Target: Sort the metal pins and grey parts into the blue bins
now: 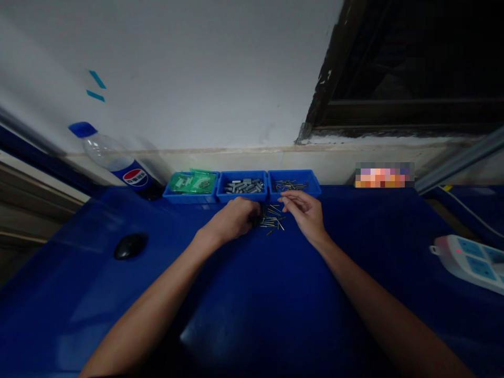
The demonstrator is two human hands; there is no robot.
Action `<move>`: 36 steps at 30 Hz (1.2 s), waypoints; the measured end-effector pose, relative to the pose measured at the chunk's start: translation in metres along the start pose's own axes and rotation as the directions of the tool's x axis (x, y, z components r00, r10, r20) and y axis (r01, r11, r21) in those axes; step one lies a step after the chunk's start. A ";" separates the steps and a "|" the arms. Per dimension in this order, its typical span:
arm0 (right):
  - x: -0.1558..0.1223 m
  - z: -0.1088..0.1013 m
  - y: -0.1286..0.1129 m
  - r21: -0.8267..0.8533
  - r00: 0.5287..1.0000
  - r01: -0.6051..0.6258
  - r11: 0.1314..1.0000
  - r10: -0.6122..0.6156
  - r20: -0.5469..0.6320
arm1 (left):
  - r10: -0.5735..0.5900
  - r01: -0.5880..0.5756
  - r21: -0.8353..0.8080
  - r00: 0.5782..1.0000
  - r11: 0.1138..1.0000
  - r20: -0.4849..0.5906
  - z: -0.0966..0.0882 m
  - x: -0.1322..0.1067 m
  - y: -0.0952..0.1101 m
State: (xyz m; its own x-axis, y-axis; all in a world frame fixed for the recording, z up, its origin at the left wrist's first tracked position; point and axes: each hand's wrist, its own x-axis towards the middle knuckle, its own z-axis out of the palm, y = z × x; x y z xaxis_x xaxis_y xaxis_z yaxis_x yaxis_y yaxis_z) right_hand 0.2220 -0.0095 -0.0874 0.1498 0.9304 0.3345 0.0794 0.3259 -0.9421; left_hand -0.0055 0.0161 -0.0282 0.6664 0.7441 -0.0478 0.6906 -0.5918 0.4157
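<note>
While my left hand (234, 219) curls shut beside the loose pins (271, 218) (contents hidden), I hold my right hand (305, 211) open, fingertips at the pile, just before the right blue bin (294, 183) on the table (252, 304).

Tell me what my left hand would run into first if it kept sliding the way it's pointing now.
Most likely the loose pile of small metal pins on the blue table, lying just past the knuckles of your left hand. Your right hand sits beyond them. Depth is hard to judge here.
</note>
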 end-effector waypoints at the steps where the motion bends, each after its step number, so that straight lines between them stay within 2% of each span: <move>1: -0.002 0.000 0.001 -0.004 1.000 -0.004 1.000 0.004 -0.004 | -0.003 0.003 -0.015 1.000 1.000 -0.008 -0.002 0.000 0.000; 7: -0.007 0.002 0.004 0.015 1.000 -0.014 1.000 0.014 0.022 | -0.004 -0.001 -0.123 0.999 0.992 -0.040 -0.012 0.001 0.001; 13: -0.008 0.002 0.004 0.007 0.999 -0.026 1.000 0.026 0.028 | -0.010 0.000 -0.141 0.997 0.990 -0.070 -0.011 0.002 -0.007; 17: -0.008 0.002 0.006 0.010 0.999 -0.036 0.999 0.036 0.040 | -0.020 -0.007 -0.185 0.990 0.983 -0.142 -0.010 0.004 -0.009; 21: -0.008 0.001 0.005 -0.047 0.997 0.012 0.999 -0.008 0.073 | -0.084 -0.008 -0.346 0.965 0.938 -0.249 -0.011 0.006 -0.001; 24: -0.009 0.002 0.004 -0.092 0.984 0.096 0.991 -0.081 0.157 | -0.177 0.008 -0.491 0.937 0.871 -0.300 -0.010 0.008 0.005; 27: -0.009 0.003 0.004 -0.067 0.977 0.089 0.994 -0.074 0.201 | -0.207 0.007 -0.583 0.938 0.813 -0.278 -0.007 0.011 0.005; 31: -0.006 0.004 0.007 0.023 0.985 0.005 1.000 -0.009 0.170 | -0.174 -0.010 -0.658 0.961 0.753 -0.214 -0.004 0.012 0.000; 36: -0.003 0.003 0.011 0.093 0.987 -0.058 0.994 0.043 0.155 | -0.149 -0.027 -0.694 0.970 0.719 -0.193 -0.001 0.013 -0.002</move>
State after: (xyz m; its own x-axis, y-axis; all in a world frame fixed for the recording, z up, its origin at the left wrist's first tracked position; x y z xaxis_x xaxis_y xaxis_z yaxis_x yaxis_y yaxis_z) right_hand 0.2192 -0.0086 -0.0986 -0.0017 0.9584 0.2854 -0.0216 0.2853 -0.9582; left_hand 0.0020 0.0273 -0.0287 0.4893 0.8696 0.0666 0.2833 -0.2306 0.9309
